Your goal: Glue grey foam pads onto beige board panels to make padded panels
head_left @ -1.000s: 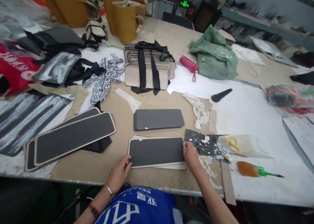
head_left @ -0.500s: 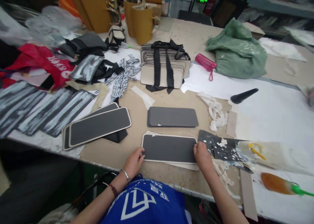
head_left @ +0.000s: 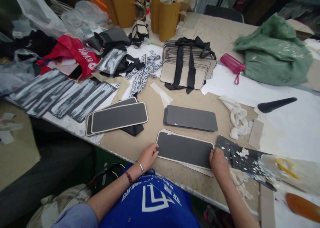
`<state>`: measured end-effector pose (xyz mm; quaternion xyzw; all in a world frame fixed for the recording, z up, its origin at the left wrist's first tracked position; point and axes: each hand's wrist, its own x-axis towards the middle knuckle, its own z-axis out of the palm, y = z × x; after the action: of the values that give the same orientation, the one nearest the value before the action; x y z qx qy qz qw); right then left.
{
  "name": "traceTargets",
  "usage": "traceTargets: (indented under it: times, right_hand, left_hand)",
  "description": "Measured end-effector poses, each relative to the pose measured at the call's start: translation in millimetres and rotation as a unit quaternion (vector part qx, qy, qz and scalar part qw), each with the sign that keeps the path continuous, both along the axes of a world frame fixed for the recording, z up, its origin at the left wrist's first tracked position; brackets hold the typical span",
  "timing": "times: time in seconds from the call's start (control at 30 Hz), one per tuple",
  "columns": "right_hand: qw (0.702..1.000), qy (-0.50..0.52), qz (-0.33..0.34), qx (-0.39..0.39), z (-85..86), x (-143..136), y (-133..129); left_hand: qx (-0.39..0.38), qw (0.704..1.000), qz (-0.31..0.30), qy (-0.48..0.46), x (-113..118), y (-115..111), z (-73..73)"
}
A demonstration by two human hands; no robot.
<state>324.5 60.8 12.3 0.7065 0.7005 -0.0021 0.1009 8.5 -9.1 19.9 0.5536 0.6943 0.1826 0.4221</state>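
Note:
A dark grey rectangular panel with a pale border (head_left: 185, 150) lies near the table's front edge, on top of another pale board that pokes out beneath it. My left hand (head_left: 149, 155) pinches its left end with curled fingers. Its right end is gripped by my right hand (head_left: 218, 161), fingers closed at the edge. Just behind it sits a small stack of plain dark grey pieces (head_left: 191, 118). To the left, several similar bordered panels (head_left: 120, 118) overlap each other on a piece of black fabric.
Behind stands a bundle of pale boards tied with black strips (head_left: 185, 73). Glue-smeared dark strips (head_left: 92, 100) lie at left. Right of my hands are a glue-spattered dark sheet (head_left: 246, 161), a yellow brush (head_left: 286, 168), an orange bottle (head_left: 303, 206) and a black tapered tool (head_left: 276, 105).
The camera has turned left, so everything appears further right in the view. Both hands keep their hold on the panel's ends, and it stays in about the same place on the table.

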Motion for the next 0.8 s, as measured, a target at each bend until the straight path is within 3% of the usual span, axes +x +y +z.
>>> traceTargets:
  times: [0.2,0.4,0.57,0.8]
  right_hand:
    - [1.0,-0.017,0.002,0.007,1.3,-3,-2]
    - [1.0,0.006,0.002,0.015,1.8,-3,-3]
    - [1.0,0.01,-0.007,0.015,1.2,-2,-4]
    - [1.0,0.016,-0.021,0.011,1.4,-2,-3]
  left_hand:
    - [0.012,0.993,-0.076,0.085,-4,0,14.6]
    - [0.167,0.938,-0.201,0.227,-8,2,13.5]
    - [0.228,0.916,-0.261,0.202,-11,4,-0.8]
    - [0.228,0.918,-0.27,0.181,-16,6,-4.0]
